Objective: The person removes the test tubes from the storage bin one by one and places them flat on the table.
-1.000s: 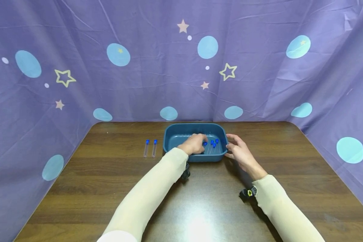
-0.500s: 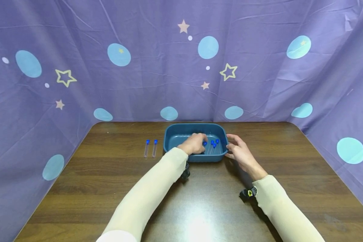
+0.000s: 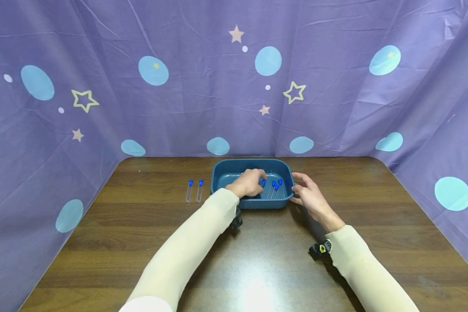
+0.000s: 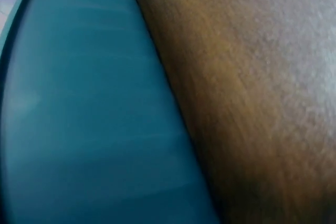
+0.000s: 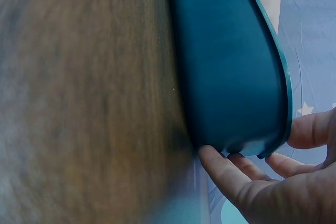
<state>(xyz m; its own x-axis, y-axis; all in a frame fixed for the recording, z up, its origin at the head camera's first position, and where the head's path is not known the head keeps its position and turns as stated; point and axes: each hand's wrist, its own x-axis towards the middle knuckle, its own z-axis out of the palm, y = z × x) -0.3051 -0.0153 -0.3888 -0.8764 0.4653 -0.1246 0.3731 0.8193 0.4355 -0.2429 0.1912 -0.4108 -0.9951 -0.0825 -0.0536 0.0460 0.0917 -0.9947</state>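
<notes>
My left hand (image 3: 248, 183) reaches over the front rim into a blue plastic tub (image 3: 253, 203). Its fingers pinch a test tube with a blue cap (image 3: 263, 183); most of that tube is hidden. Beside it in the tub's right part lie several more capped test tubes (image 3: 273, 189). My right hand (image 3: 312, 200) rests against the tub's right end from outside, its fingers relaxed. In the right wrist view the fingertips (image 5: 210, 156) touch the tub's outer wall (image 5: 236, 66). Only the tub's side (image 4: 94, 103) shows large in the left wrist view.
Two blue-capped test tubes (image 3: 189, 191) lie side by side on the wooden table (image 3: 148, 234), left of the tub. A purple curtain (image 3: 203, 86) with stars and dots hangs behind the table and along both sides.
My left hand has shifted slightly left and up inside the tub, and the blue cap under its fingers has moved with it. The right hand and the tub stay put.
</notes>
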